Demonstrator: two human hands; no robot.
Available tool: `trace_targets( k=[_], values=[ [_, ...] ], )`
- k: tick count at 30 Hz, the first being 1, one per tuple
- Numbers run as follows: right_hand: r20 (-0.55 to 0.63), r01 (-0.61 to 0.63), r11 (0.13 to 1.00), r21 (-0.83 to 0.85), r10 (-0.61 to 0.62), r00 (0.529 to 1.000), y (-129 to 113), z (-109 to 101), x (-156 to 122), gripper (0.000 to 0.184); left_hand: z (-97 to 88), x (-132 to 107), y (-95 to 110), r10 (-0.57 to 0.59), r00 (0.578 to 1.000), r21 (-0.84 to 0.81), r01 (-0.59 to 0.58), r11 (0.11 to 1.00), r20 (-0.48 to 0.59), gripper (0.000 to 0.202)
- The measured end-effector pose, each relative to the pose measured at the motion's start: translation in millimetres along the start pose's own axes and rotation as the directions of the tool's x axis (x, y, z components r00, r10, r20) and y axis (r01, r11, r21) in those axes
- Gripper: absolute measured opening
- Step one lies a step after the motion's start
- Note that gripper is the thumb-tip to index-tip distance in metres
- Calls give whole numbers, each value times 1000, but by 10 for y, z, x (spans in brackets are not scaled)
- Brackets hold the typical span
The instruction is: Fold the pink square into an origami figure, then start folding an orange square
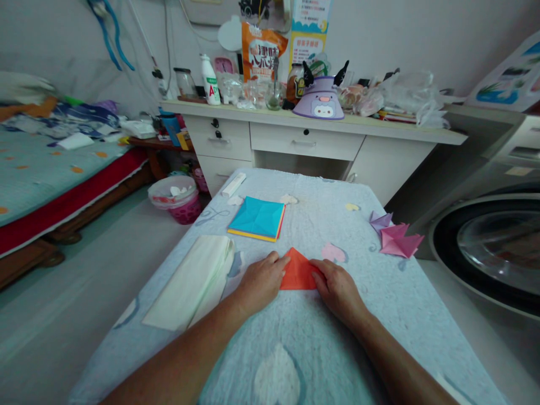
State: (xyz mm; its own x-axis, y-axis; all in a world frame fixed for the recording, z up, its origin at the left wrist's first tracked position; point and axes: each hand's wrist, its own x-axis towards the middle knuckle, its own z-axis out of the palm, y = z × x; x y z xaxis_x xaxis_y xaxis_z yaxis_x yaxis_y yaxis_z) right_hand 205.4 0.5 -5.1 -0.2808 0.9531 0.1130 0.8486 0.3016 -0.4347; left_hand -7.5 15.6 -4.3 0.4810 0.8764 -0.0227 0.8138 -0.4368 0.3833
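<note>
An orange paper folded into a triangle (298,271) lies flat on the light blue cloth-covered table (295,337). My left hand (260,280) presses on its left edge, fingers together and laid flat. On the triangle's right edge rests my right hand (337,287), fingers flat and pointing left. A stack of coloured paper squares (257,218), blue on top, sits just beyond the triangle. Folded pink and purple paper shapes (396,237) lie at the table's right side.
A folded cream cloth (192,281) lies at the table's left. Behind stands a white desk (304,140) crowded with bottles, jars and a purple toy (319,101). A bed (50,169) is at left, a pink bin (176,198) on the floor, a washing machine (493,242) at right.
</note>
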Motion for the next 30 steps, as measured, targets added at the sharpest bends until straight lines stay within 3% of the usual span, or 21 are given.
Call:
trace_targets(
  k=[13, 20, 25, 30],
  values=[
    [-11, 3, 999, -42, -4, 1000, 11, 19, 7, 31, 58, 15, -16, 4, 1000, 27, -4, 1000, -9, 38],
    [-2, 0, 999, -45, 0, 1000, 7, 4, 5, 31, 9, -1, 71, -28, 999, 134, 33, 990, -42, 30],
    [4, -7, 998, -56, 8, 1000, -2, -2, 4, 31, -53, -2, 133, 42, 992, 250, -11, 968, -117, 25],
    [0, 4, 999, -40, -4, 1000, -10, -9, 11, 31, -34, 15, 156, 180, 983, 219, -166, 961, -41, 25]
  ],
)
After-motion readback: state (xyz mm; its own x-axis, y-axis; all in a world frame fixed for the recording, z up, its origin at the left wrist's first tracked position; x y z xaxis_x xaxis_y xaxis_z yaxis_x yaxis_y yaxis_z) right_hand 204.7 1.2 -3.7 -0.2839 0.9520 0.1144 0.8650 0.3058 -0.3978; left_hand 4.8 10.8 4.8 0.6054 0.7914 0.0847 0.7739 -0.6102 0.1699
